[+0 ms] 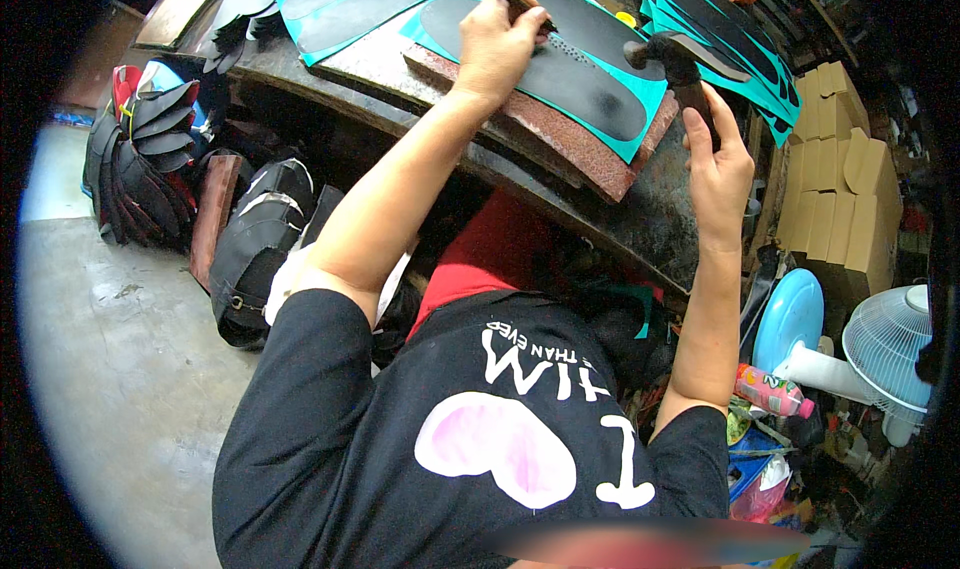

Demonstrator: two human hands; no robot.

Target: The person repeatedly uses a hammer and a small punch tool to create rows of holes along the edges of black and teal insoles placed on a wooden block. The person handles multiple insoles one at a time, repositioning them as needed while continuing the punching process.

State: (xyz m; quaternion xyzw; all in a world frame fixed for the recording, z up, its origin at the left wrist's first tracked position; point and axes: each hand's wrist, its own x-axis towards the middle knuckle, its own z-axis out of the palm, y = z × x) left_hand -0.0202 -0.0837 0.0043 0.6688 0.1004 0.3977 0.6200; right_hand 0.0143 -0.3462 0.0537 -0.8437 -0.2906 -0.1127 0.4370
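Note:
My left hand [497,51] is closed round a dark, slim punch [517,5], its tip hidden or too small to make out. Beneath it lies a teal sheet with a black sole-shaped piece [590,87], which bears a patch of small marks or holes beside my fingers. A reddish stone slab [618,176] supports the sheet. My right hand [718,159] grips the handle of a hammer [668,59]; its dark metal head is raised near the right end of the sheet, apart from the punch.
More teal-backed black pieces lie at the table's back left [350,14] and right [725,44]. Tan boxes [840,194] are stacked on the right, near a fan [885,344] and a pink bottle [770,391]. Bundled black soles [150,164] and a black bag [262,249] sit left.

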